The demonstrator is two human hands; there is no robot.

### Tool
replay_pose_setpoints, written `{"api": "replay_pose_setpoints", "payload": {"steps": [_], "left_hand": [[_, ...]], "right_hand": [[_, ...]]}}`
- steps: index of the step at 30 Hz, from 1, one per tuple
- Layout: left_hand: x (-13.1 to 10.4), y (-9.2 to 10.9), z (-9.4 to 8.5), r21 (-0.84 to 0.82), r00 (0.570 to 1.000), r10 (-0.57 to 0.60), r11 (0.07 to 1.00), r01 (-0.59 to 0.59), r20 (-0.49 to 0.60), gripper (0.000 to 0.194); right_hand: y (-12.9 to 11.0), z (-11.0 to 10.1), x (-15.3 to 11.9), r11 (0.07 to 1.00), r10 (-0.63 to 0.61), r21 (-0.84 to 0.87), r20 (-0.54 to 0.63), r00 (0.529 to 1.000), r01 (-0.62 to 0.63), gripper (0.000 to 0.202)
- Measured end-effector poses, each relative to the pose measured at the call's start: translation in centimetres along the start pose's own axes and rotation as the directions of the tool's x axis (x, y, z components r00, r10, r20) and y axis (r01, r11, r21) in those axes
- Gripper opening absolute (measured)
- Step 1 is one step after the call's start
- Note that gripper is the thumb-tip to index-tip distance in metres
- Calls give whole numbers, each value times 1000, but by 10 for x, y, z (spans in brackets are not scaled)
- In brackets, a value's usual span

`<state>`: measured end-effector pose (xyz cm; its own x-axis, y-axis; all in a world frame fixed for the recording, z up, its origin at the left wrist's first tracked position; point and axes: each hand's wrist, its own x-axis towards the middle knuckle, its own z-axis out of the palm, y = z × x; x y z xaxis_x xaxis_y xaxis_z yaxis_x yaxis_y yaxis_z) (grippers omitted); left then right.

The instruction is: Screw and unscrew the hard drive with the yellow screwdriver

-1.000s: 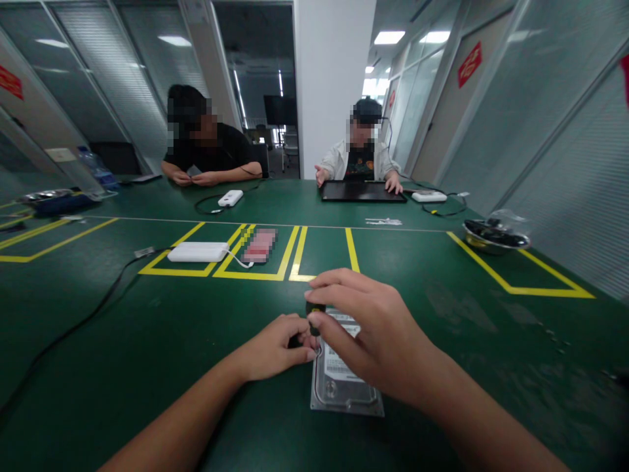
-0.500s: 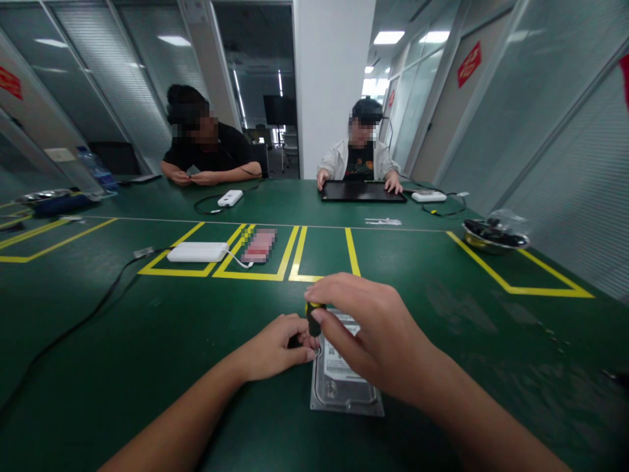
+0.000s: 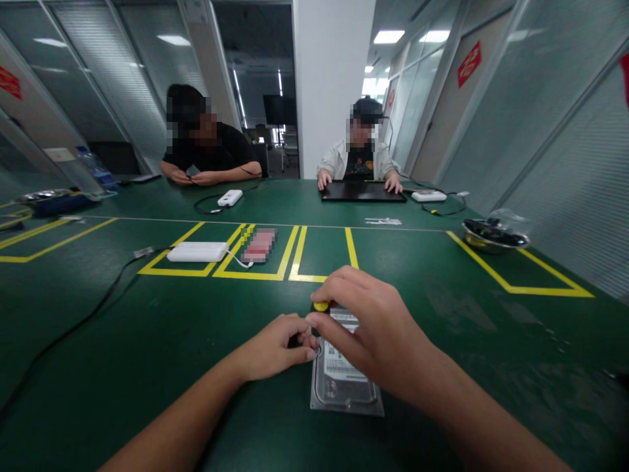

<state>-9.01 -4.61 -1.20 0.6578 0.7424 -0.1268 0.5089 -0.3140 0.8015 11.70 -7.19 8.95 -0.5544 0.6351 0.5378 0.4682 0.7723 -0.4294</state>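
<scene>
A silver hard drive (image 3: 344,393) with a white label lies flat on the green table, its far part covered by my right hand (image 3: 368,321). That hand is closed around the yellow-topped handle of a dark screwdriver (image 3: 321,307), thumb on the near side and fingers on the far side. The screwdriver's tip is hidden. My left hand (image 3: 280,344) rests at the drive's left edge with its fingers curled and pressed together near the screwdriver; anything between its fingertips is too small to make out.
Yellow tape outlines mark the green table (image 3: 162,341). Ahead are a white power bank (image 3: 197,252) and a pink phone (image 3: 260,246), joined by a cable. A metal bowl (image 3: 496,239) stands at right. Two people sit opposite, one with hands on a black panel (image 3: 363,191).
My right hand's fingers have shifted on the screwdriver handle, whose yellow top now shows more and sits slightly to the right. My left hand and the drive have stayed in place.
</scene>
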Motion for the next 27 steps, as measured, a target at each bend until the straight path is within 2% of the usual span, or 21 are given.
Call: {"api": "replay_pose_setpoints", "payload": {"steps": [4,12,27], "left_hand": [[0,2,0,-4,999,-11,1000,10,-41,28],[-1,5,-1,-6,999,-31,1000,30,-38,29],[1,-2,2,-77,997,20,997,-26,-75,21]], "right_hand": [[0,0,0,999,18,-36,-5,1000,-18,9],[-1,3,-1,997,49,-65,12,999,-48,10],[-3,3,0,997,56,-58,37,998,-54,18]]}}
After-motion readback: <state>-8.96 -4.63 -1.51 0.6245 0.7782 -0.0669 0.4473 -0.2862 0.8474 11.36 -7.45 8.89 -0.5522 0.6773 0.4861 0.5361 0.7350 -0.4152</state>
